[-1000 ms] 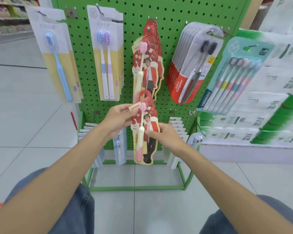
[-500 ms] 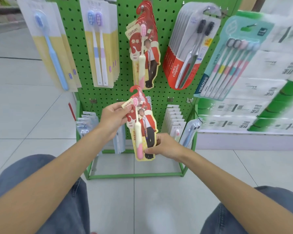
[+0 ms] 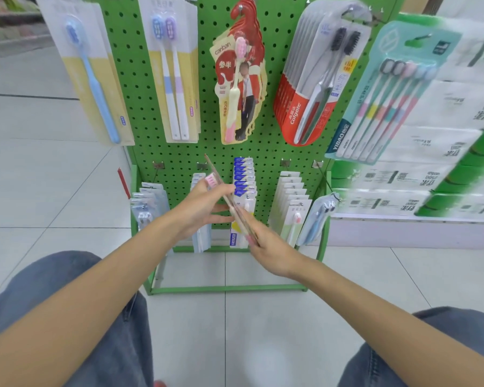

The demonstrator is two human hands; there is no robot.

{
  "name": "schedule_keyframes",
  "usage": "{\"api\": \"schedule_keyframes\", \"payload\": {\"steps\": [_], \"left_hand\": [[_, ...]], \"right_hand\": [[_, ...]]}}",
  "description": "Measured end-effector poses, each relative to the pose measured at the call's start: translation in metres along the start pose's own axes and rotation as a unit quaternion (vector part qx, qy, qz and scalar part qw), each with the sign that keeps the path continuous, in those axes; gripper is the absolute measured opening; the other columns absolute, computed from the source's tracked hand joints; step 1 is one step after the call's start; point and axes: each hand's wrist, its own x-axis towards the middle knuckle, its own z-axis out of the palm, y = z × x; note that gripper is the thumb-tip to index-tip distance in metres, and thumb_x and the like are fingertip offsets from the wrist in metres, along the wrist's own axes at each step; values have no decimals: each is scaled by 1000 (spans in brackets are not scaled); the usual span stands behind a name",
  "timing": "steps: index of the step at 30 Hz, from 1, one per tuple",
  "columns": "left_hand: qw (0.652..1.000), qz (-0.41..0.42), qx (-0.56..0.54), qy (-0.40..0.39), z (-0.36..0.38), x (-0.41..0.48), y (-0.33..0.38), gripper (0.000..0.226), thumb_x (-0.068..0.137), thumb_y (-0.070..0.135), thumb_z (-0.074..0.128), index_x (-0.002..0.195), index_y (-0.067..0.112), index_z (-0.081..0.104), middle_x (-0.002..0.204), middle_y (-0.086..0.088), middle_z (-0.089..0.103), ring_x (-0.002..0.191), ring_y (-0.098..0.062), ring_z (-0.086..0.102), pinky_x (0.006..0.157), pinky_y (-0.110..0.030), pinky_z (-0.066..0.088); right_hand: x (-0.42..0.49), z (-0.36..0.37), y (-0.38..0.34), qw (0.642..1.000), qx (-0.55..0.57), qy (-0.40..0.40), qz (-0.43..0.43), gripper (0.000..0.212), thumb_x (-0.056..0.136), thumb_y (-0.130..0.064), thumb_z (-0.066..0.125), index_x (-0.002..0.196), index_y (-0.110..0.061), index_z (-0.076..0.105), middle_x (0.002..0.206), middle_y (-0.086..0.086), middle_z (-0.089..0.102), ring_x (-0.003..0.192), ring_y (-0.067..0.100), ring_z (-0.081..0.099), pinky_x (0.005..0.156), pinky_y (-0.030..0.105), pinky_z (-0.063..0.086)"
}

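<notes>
left hand [image 3: 204, 208]: higher, fingers pinching | right hand [image 3: 268, 247]: lower, fingers pinching

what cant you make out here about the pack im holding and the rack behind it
Head view, toothbrush pack: turned edge-on, so its printed face is hidden.
Head view, right hand: fingertips on the pack smeared by motion blur.
Head view, blue packs on the lower hook: partly behind the left hand and the pack.
Head view, paper packs at right: print blurred, frame edge cuts them off.
</notes>
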Motion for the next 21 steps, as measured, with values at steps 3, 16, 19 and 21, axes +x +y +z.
{"api": "schedule_keyframes", "payload": {"steps": [3,16,19,21], "left_hand": [[999,17,-10,41,-1,3,-2,19,99,8,45,117,11,49,88,-4,68,72,-15,69,61,-31,57],[997,38,-12,62,-11,12,-16,30,102,16,49,131,19,53,114,-5,71,100,-22,68,96,-47,52],[998,49,13,42,-8,10,-17,26,104,21,46,128,22,56,108,1,73,95,-16,70,89,-43,54],[998,52,26,19,-6,8,-17,27,105,22,44,128,19,57,107,1,73,93,-15,71,84,-39,56]], "right_hand": [[-2,0,0,996,71,-8,45,97,87,-12,67,155,-38,3,152,-6,36,133,5,42,110,30,40],[5,-3,9,991,103,-16,89,20,90,-16,69,111,-16,68,114,-4,72,103,15,68,93,40,54],[7,-4,9,991,95,-3,90,20,92,-27,67,110,-18,69,111,-3,72,102,19,68,92,46,54],[10,-7,7,991,96,34,82,28,90,-28,68,116,-21,60,112,-2,70,102,19,67,89,48,55]]}}
